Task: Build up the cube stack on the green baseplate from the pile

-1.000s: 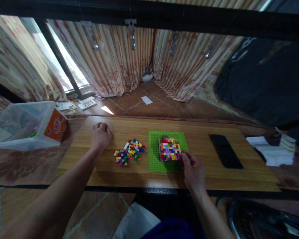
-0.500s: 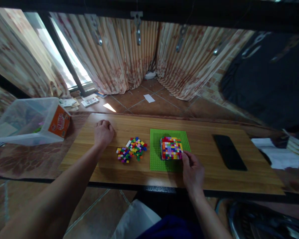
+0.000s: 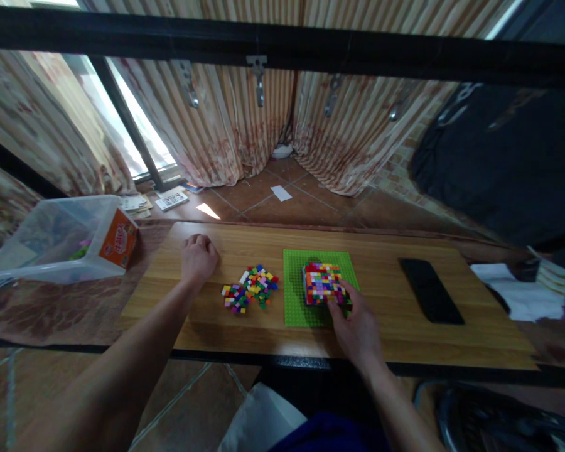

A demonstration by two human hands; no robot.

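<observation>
A block of small multicoloured toy bricks (image 3: 320, 282) stands on a green studded baseplate (image 3: 294, 314). My right hand (image 3: 360, 326) is at its front right corner, thumb against the front and fingers over the right side; whether a single brick is also between them is hidden. To the left of the baseplate lies a loose pile of small coloured bricks (image 3: 258, 284). My left hand (image 3: 199, 256) rests on the wooden tabletop beyond that pile, fingers curled under, with no object visible in it.
On the wooden board (image 3: 263, 339), a black phone-like slab (image 3: 430, 292) lies to the right. A clear plastic bin (image 3: 66, 232) with an orange label stands at the left. White papers (image 3: 522, 292) sit past the right end. A dark bar (image 3: 282, 41) crosses above.
My right hand has moved left and further round the front right corner of the brick block. My left hand stays in place. The camera view has tilted slightly up.
</observation>
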